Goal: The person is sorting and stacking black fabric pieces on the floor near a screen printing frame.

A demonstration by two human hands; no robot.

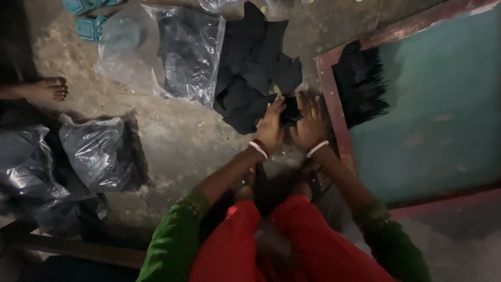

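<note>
Concrete floor (177, 141) under black cloth pieces (250, 73)

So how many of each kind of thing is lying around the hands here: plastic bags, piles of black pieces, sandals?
Clear plastic bags: 4 ()
Black pieces, loose heap: 1
Black pieces, neat stack: 1
Turquoise sandals: 2 ()
Total: 8

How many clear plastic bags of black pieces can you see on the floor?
3: one at top centre, two at left. More may lie outside the frame.
</note>
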